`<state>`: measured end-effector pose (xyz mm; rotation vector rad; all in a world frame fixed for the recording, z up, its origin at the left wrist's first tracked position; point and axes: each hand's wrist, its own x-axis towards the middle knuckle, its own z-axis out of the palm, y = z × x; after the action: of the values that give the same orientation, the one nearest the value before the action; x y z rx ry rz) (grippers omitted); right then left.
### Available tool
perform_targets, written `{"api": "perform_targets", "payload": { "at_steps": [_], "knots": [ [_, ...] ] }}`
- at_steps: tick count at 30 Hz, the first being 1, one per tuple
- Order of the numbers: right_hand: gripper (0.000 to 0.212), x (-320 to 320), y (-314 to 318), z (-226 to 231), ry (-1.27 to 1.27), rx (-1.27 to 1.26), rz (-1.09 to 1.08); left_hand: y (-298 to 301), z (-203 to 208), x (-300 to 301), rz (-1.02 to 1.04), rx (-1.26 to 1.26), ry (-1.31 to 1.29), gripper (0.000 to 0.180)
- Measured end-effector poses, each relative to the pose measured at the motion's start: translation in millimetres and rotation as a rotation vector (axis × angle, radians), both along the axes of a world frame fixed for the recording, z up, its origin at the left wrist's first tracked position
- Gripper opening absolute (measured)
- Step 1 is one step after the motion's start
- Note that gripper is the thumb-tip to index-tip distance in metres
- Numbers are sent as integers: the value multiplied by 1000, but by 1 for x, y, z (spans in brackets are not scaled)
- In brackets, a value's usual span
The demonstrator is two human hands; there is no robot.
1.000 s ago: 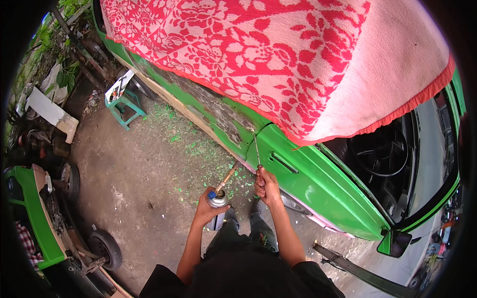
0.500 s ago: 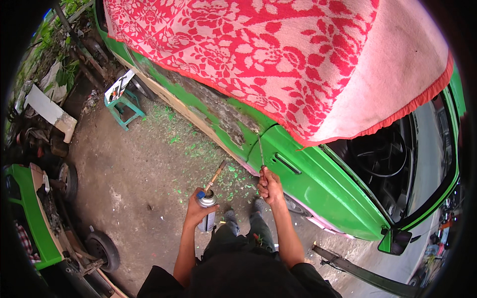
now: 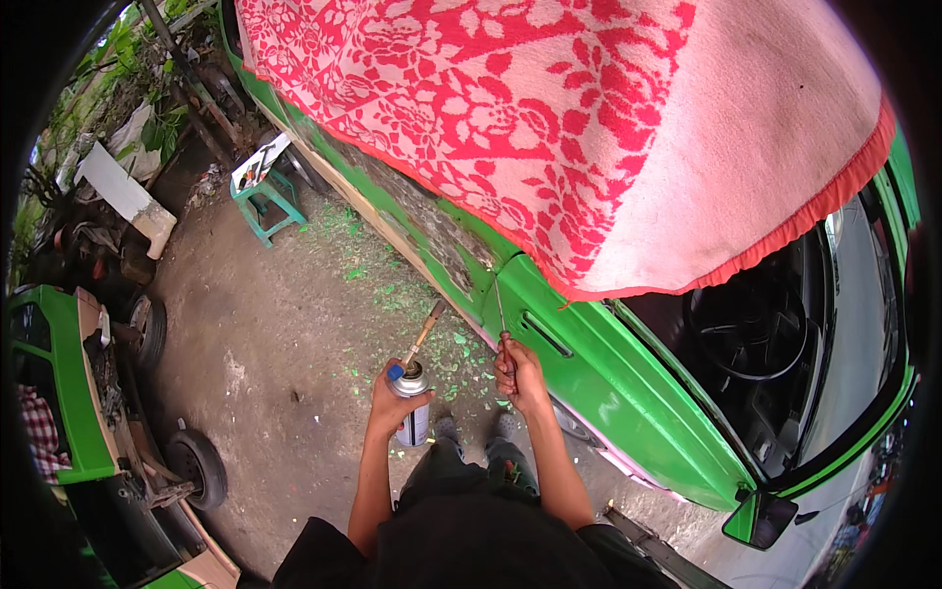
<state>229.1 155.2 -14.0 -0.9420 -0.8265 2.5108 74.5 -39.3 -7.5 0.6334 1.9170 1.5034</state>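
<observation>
My left hand [image 3: 386,402] is closed around a gas torch [image 3: 416,424], a canister with a blue knob and a copper-coloured nozzle tilted up to the right. No flame can be made out. In my right hand [image 3: 522,375] is a screwdriver [image 3: 502,312] with a dark handle and a long thin shaft. Its tip lies close to the rear edge of the green car door [image 3: 608,363]; whether it touches cannot be told. Just behind that edge, the green body panel shows a bare, rough brown-grey patch [image 3: 432,218].
A red and pink floral blanket [image 3: 510,128] drapes over the car. A side mirror [image 3: 760,520] juts out at the lower right. A teal stool [image 3: 270,206] with tools on it stands far left. Green paint flakes [image 3: 368,285] litter the ground. Another green vehicle [image 3: 64,383] and a loose wheel [image 3: 196,466] are at left.
My view has shifted, so the car, stool and blanket sit differently in it. The screwdriver's tip has stayed near the door's rear edge. Both hands keep their holds.
</observation>
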Motion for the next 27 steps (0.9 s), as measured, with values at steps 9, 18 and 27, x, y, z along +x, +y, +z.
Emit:
{"api": "perform_targets", "payload": {
  "at_steps": [9, 18, 27],
  "knots": [
    [23, 1, 2, -18, 128, -260, -10, 10, -1, 18, 10, 4, -112, 46],
    [25, -17, -10, -12, 48, -259, -107, 28, -1, -30, -111, -3, -30, 47],
    [25, -92, 29, -1, 56, -201, 19, 25, 13, -53, -84, -18, -69, 48]
  ]
}}
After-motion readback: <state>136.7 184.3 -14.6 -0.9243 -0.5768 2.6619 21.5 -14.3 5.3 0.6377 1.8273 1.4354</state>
